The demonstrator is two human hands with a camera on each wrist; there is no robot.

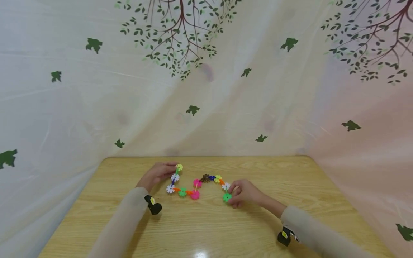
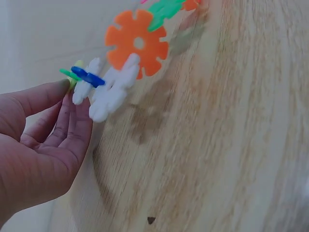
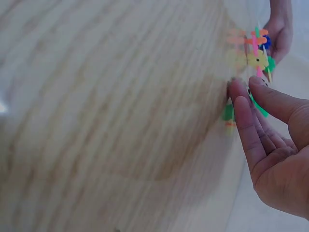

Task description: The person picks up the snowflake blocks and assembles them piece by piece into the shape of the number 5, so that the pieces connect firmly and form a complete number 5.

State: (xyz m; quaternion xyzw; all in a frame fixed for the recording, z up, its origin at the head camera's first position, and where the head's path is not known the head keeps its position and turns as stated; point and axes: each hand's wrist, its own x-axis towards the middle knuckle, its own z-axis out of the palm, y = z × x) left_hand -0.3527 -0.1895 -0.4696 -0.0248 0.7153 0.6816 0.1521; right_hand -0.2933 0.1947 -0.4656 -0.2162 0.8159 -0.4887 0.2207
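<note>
A wavy chain of notched plastic flower-shaped discs in many colours, slotted into one another, spans the space between both hands. My left hand pinches its far left end, at a yellow disc, between thumb and fingers. In the left wrist view, two white discs and a blue disc come right after the pinch, then a large orange disc over its shadow. My right hand pinches the chain's other end, by a green disc and a white disc. Its fingers partly hide that end.
The wooden table has rounded far corners. Behind it hangs a pale cloth printed with branches and green leaf shapes. Each wrist wears a small black device, one at the left cuff and one at the right cuff.
</note>
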